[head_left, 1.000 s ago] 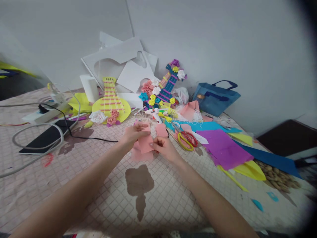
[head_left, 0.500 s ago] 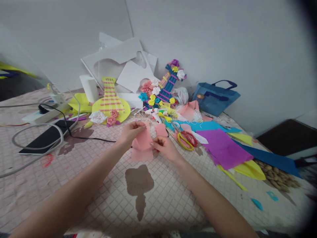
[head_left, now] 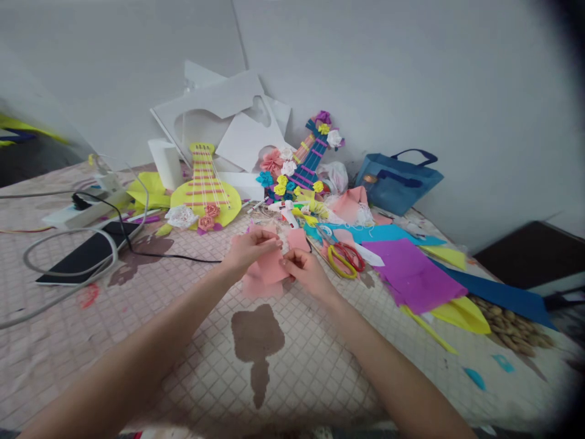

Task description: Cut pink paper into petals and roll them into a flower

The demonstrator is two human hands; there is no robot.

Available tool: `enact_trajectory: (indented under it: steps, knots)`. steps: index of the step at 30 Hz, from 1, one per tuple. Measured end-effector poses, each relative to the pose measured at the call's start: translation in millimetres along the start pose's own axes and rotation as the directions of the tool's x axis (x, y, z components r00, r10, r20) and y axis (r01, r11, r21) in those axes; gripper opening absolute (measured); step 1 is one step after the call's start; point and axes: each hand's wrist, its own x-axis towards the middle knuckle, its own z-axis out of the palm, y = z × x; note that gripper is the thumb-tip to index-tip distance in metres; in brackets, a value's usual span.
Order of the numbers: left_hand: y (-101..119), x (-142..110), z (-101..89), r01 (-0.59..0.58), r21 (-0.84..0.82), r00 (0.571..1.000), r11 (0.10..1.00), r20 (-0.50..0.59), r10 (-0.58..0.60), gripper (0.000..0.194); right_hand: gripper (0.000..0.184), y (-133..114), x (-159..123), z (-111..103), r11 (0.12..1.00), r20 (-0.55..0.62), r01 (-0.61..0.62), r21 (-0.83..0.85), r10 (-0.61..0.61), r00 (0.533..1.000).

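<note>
Between my hands is a small piece of pink paper (head_left: pixel 273 267), raised at a tilt over the table. The fingers of my left hand (head_left: pixel 250 249) pinch its upper left part. My right hand (head_left: pixel 305 271) pinches its right edge between thumb and fingertip. Below it lies another pink sheet (head_left: pixel 262 288), partly covered. A pink square (head_left: pixel 297 239) rests just beyond my right hand. To the right of that hand are scissors (head_left: pixel 346 258) with red and yellow handles. A white glue gun (head_left: pixel 287 214) lies farther back.
A yellow paper guitar (head_left: pixel 205 196) and a blue flowered one (head_left: pixel 311 160) stand at the back. Purple paper (head_left: pixel 415 273) lies on the right, with a blue bag (head_left: pixel 397 183) behind. A black cable (head_left: pixel 173 256) and dark tablet-like slab (head_left: pixel 86 253) are on the left.
My left hand first drew back to the left with the paper's edge, then came right again, closer to my right hand. The right hand has barely shifted and keeps its pinch.
</note>
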Motion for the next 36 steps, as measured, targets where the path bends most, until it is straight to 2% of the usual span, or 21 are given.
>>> enact_trajectory:
  steps: [3,11,16,20,24,27,32,36]
  knots:
    - [-2.1,1.1,-0.3,0.027,0.026,0.999,0.999,0.020,-0.027,0.041,0.026,-0.9,-0.3,0.0,1.000,0.018,0.001,0.010,-0.001,1.000]
    - [-4.2,6.5,-4.2,-0.069,-0.110,0.991,0.992,-0.119,0.056,0.034,0.026,0.7,0.2,-0.2,1.000,0.026,-0.009,-0.001,0.009,1.000]
    - [-2.5,10.2,-9.6,-0.036,-0.190,0.989,0.981,-0.147,0.007,0.037,0.030,-1.2,0.6,-0.1,0.998,-0.006,-0.042,0.041,0.042,0.999]
    - [-6.6,9.6,-7.0,0.059,-0.207,0.995,0.977,-0.062,-0.074,0.041,0.031,-1.9,2.5,-1.8,0.997,-0.091,-0.025,0.080,0.032,0.995]
    - [-13.7,5.9,1.4,0.187,-0.245,0.982,0.951,0.042,-0.182,0.046,0.028,1.7,5.6,-4.7,0.990,-0.151,-0.005,0.140,0.027,0.988]
    - [-17.2,4.6,6.5,0.205,-0.331,0.978,0.921,0.046,-0.201,0.048,0.027,4.2,6.9,-5.9,0.989,-0.183,0.011,0.146,0.016,0.983]
    - [-18.5,4.2,10.1,0.146,-0.371,0.984,0.917,-0.038,-0.172,0.051,0.025,6.1,7.7,-6.5,0.993,-0.213,0.044,0.113,-0.020,0.977]
    - [-15.4,1.5,11.3,-0.061,-0.195,0.993,0.979,-0.112,0.040,0.057,0.027,7.7,8.1,-7.3,0.994,-0.228,0.042,0.104,-0.018,0.973]
